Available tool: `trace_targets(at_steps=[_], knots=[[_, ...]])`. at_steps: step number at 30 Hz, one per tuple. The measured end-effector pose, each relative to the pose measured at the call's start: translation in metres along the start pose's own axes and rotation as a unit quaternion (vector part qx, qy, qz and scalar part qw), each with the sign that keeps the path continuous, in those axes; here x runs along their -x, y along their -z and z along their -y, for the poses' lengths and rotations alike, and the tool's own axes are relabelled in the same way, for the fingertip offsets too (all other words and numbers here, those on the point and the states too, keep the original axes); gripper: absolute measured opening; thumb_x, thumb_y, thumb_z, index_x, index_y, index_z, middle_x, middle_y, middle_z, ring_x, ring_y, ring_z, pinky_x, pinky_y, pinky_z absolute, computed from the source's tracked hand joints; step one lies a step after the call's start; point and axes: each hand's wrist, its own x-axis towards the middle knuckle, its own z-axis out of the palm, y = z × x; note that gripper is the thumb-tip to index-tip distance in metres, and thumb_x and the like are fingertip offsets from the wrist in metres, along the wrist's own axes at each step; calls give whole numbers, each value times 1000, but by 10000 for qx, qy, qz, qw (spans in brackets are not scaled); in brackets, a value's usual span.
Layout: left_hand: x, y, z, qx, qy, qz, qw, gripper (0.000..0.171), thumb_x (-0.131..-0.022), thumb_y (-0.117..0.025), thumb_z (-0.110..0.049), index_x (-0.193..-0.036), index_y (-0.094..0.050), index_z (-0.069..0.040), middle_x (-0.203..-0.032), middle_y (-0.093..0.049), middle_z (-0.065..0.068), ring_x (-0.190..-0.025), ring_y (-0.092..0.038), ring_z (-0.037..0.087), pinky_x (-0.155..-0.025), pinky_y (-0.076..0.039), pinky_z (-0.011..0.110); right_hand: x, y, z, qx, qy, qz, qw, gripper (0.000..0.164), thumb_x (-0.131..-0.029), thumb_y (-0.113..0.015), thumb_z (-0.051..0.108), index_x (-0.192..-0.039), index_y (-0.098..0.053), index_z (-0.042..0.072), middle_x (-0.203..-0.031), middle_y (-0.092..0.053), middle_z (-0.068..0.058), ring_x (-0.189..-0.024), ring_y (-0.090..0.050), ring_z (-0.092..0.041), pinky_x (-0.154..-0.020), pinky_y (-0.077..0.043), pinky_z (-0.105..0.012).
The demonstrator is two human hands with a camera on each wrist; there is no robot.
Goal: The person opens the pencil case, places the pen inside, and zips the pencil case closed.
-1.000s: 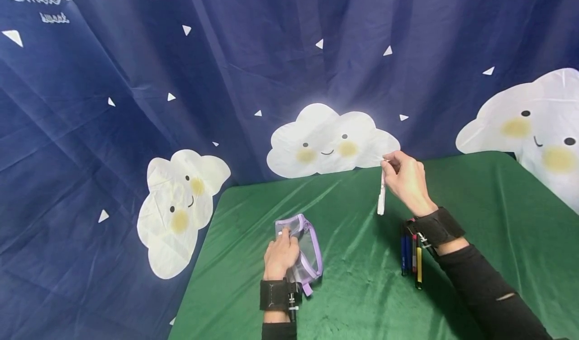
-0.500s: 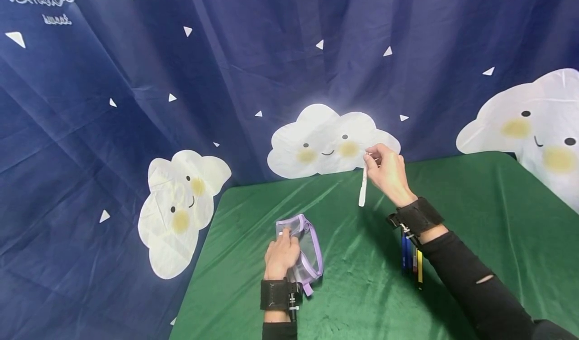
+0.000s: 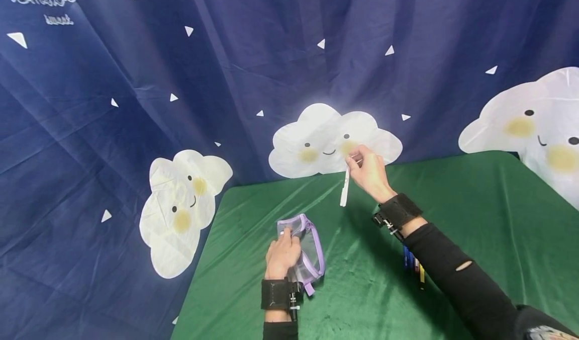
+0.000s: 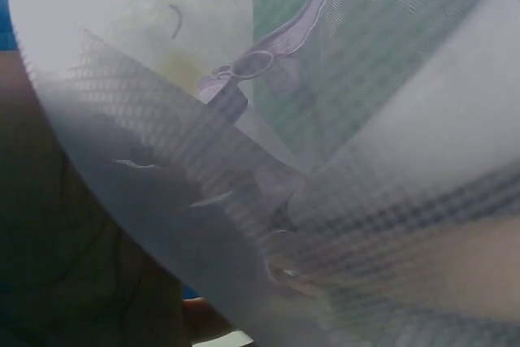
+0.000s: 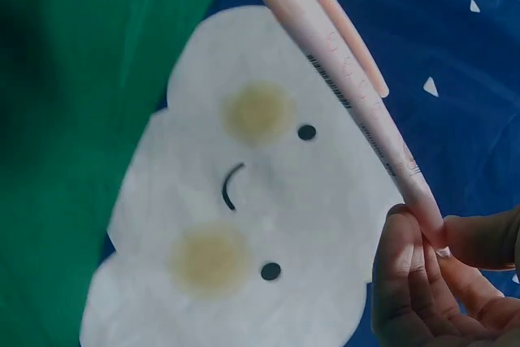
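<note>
My right hand (image 3: 370,174) pinches a pale pink click pen (image 5: 349,79) by its tip end, between thumb and fingers. In the head view the pen hangs with its clip end down, above the far part of the table. My left hand (image 3: 282,254) holds a see-through mesh pencil case (image 3: 309,244) with lilac zip edging, its fingers at the case's upper left end. The case lies on the green cloth, left of the pen. Its mesh fills most of the left wrist view, with a zip pull (image 4: 253,64) showing through.
Several pens lie side by side on the green tablecloth (image 3: 362,289), among them a blue pen (image 3: 405,257) and a yellow pen (image 3: 422,278), partly covered by the right forearm. Behind the table hangs a dark blue curtain (image 3: 253,43) with smiling clouds and white triangles.
My right hand has carried the pink pen leftward, from above the pens toward the pencil case. My left hand and the case have stayed in place.
</note>
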Motion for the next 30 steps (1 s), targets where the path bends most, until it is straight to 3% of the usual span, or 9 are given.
trace_targets(at_steps=[19,25,30], knots=[[2,3,-3,10,-41,-66,10000,47,-103,-36,-27,-142,-52,-6,-142,-61,20,-120,-58,47,-106,-42,57,19,-55,-6,-155,-585,843,9946,28,-96,-65,15,-121,-63,0,-97,-78,-16,-87,-75,-32,-89,-56,-50],[2,3,-4,-34,-114,-91,9999,44,-102,-38,-25,-139,-53,-4,-140,-63,21,-119,-59,47,-104,-43,56,34,-72,-9,-229,-872,1103,9898,29,-96,-66,16,-121,-62,2,-94,-77,-15,-81,-74,-28,-76,-59,-41],[2,3,-3,-43,-125,-101,9999,46,-102,-37,-26,-139,-53,-4,-139,-63,21,-116,-60,46,-102,-44,56,47,-84,-11,-446,-1088,1301,9845,30,-95,-67,15,-121,-61,2,-90,-76,-14,-69,-71,-20,-60,-54,-27]])
